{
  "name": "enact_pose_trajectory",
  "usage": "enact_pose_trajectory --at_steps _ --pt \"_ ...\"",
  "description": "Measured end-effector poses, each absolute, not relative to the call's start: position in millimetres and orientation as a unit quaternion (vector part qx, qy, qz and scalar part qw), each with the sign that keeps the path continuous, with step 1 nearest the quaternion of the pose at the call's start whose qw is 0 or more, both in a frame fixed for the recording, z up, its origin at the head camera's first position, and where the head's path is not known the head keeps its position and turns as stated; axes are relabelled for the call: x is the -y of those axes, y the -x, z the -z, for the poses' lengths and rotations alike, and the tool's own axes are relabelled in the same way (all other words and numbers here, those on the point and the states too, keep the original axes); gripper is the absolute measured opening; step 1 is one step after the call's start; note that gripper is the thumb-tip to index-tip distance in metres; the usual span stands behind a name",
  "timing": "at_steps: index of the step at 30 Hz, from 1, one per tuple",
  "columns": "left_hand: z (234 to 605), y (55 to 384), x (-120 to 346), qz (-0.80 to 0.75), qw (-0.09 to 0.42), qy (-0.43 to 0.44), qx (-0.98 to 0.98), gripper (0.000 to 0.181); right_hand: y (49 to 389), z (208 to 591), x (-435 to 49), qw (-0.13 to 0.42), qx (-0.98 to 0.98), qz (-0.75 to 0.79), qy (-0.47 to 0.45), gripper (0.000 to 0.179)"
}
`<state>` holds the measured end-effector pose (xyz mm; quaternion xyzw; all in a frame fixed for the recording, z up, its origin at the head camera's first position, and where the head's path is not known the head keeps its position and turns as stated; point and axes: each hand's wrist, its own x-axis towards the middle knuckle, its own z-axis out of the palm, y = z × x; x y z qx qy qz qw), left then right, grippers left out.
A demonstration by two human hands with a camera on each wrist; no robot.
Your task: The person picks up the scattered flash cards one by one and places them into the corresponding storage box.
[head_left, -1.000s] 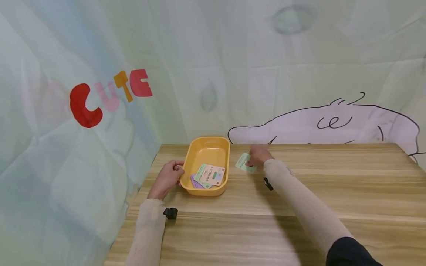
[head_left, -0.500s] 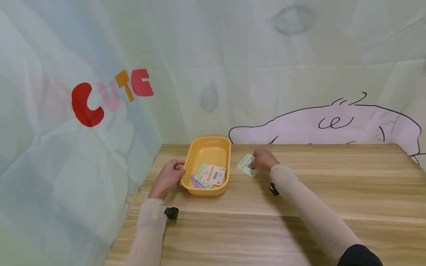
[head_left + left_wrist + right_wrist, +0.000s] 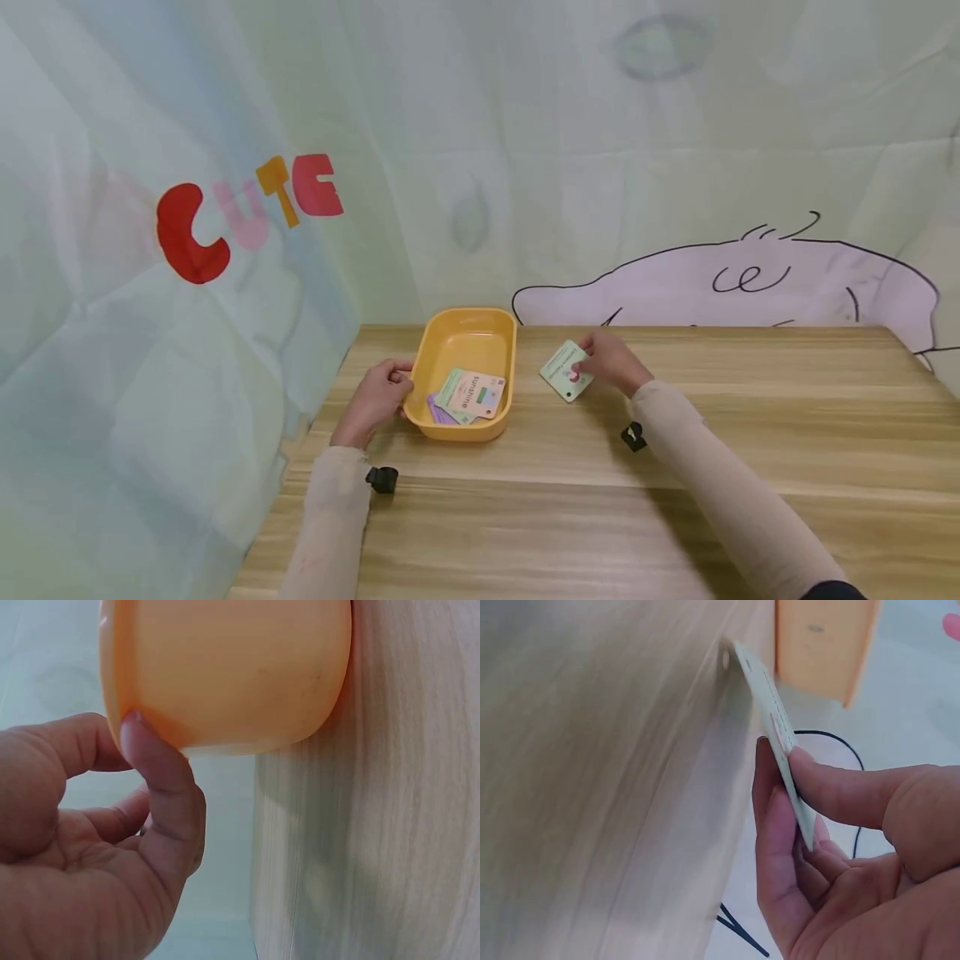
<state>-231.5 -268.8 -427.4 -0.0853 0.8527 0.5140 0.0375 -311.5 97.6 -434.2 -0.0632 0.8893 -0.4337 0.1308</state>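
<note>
A yellow plastic tray (image 3: pixel 472 321) stands near the table's back left corner, several printed cards (image 3: pixel 474 395) lying in its near end. The top one is peach and reads "sunshine"; green and purple ones show beneath. My left hand (image 3: pixel 375 402) pinches the tray's left rim between thumb and finger, as the left wrist view shows with the tray wall (image 3: pixel 240 667). To the right of the tray, my right hand (image 3: pixel 613 360) holds a pale green card (image 3: pixel 564 372) tilted over the table. In the right wrist view the card (image 3: pixel 769 705) sits between thumb and fingers.
The wooden table (image 3: pixel 600 517) ends at a printed cloth backdrop (image 3: pixel 450 167) behind, and another cloth wall hangs along the left side. Small black straps (image 3: pixel 383 479) sit at both wrists over beige sleeves.
My right hand has shifted right and a little toward me, lifting and tilting the green card so more of its face shows. The left hand and tray stay put.
</note>
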Motion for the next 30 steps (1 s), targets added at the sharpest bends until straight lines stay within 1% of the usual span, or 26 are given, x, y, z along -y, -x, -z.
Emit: enact_pose_trajectory --at_steps 3,7,11,14,19,25,30 --pt "426.2 231.1 269.5 -0.514 0.04 0.086 -0.853 0.037 307.4 432.5 -100.7 0.119 -0.885 0.446 0.06 0.035" --pt "426.0 229.8 270.2 -0.514 0.044 0.085 -0.853 0.037 301.5 428.9 -104.4 0.101 -0.884 0.452 0.068 0.049" --pt "426.4 229.6 270.2 -0.514 0.042 0.083 -0.852 0.037 293.7 419.7 -107.4 0.097 -0.877 0.466 0.066 0.058" --pt "426.3 229.9 269.3 -0.516 0.04 0.08 -0.852 0.037 288.3 411.8 -110.2 0.095 -0.869 0.482 0.067 0.059" --pt "426.8 230.9 268.7 -0.516 0.038 0.076 -0.852 0.037 279.2 400.9 -113.4 0.087 -0.863 0.493 0.074 0.056" --pt "427.1 231.7 269.5 -0.517 0.037 0.075 -0.852 0.037 267.9 388.2 -113.1 0.06 -0.86 0.499 0.086 0.055" --pt "427.2 231.4 269.8 -0.519 0.039 0.074 -0.851 0.038 260.4 380.7 -112.1 0.036 -0.857 0.505 0.097 0.061"
